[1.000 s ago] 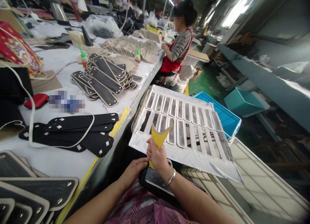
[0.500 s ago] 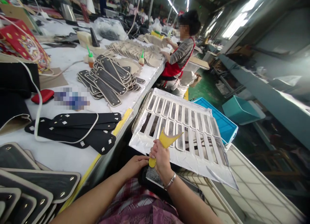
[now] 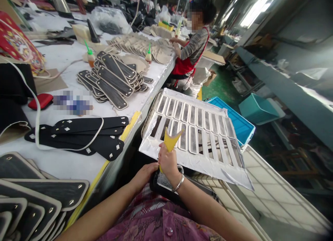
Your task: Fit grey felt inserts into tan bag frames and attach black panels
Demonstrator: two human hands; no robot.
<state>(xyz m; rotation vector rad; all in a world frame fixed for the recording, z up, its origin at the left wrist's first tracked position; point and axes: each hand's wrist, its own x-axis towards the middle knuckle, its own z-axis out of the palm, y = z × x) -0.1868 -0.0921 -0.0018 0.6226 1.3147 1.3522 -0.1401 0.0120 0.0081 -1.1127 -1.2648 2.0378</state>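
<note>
My right hand (image 3: 168,161) is closed round a yellow scraper (image 3: 170,140) whose forked blade points up. Under it, on my lap, lies a dark strap piece with a pale edge (image 3: 166,185). My left hand (image 3: 144,175) grips the left end of that piece with curled fingers. Just beyond both hands sits a white sheet (image 3: 208,164) carrying rows of several grey, glue-coated strips (image 3: 192,138).
The work table (image 3: 78,164) at my left holds black strap pieces (image 3: 85,135), stacked edged straps (image 3: 111,83) and a glue bottle (image 3: 90,58). A co-worker in a red apron (image 3: 189,57) works farther along. A blue crate (image 3: 240,124) stands right of the sheet.
The scraper's blade swung from tilted right back to nearly upright, and my right hand shifted a little left. My left hand stayed on the strap piece.
</note>
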